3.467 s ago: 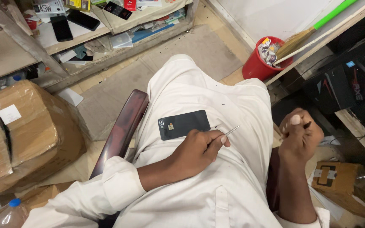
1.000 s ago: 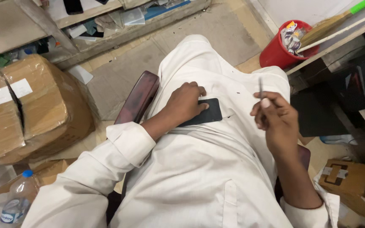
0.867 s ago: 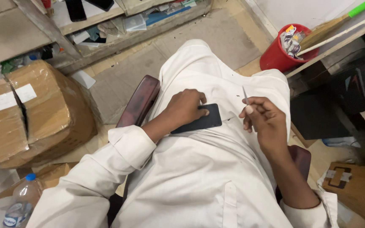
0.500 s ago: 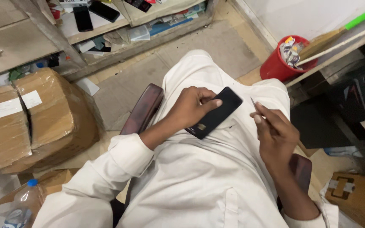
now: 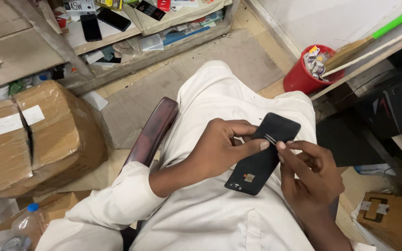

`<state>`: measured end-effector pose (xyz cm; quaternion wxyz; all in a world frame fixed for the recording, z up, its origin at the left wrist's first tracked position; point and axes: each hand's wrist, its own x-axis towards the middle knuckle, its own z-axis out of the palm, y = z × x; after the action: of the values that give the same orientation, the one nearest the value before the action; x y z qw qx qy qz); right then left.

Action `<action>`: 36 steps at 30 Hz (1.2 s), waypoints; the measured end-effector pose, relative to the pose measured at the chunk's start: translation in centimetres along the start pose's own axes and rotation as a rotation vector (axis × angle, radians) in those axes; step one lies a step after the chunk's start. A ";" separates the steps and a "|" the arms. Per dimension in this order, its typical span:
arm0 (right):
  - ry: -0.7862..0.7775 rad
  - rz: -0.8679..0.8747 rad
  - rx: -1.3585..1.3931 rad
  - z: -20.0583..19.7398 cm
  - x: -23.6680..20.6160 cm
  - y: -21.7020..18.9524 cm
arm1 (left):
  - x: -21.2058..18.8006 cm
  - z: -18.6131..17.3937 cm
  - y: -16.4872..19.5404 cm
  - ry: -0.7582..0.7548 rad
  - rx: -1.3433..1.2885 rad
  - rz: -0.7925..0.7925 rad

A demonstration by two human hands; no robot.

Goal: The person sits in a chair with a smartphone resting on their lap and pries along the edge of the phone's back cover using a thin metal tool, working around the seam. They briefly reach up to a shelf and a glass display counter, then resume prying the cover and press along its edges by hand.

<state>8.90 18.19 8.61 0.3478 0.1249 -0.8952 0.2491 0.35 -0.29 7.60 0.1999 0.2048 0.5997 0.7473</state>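
Left hand grips black phone — right hand pinches thin metal tweezers against it.

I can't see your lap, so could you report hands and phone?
Left hand gripping black phone. Right hand pinching thin metal tweezers against its back. Nothing in the way.
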 end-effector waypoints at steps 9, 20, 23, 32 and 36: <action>-0.037 -0.041 -0.025 -0.5 -0.2 0.7 | -0.7 0.6 0.5 -0.028 0.095 0.090; -0.061 -0.040 0.017 -0.5 -0.1 0.9 | -0.6 0.5 0.0 -0.037 0.093 0.058; -0.062 -0.053 0.011 -0.6 -0.1 1.1 | -0.6 0.6 -0.2 -0.044 0.062 0.055; -0.114 -0.055 0.050 -0.7 0.3 1.4 | -0.7 0.7 -0.5 -0.035 0.099 0.080; -0.125 -0.104 0.073 -0.7 0.6 1.6 | -0.7 0.6 -0.7 -0.040 0.117 0.066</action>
<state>8.21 19.93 8.89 0.2992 0.1992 -0.8977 0.2548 1.35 -0.03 6.95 0.1749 0.2507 0.6310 0.7130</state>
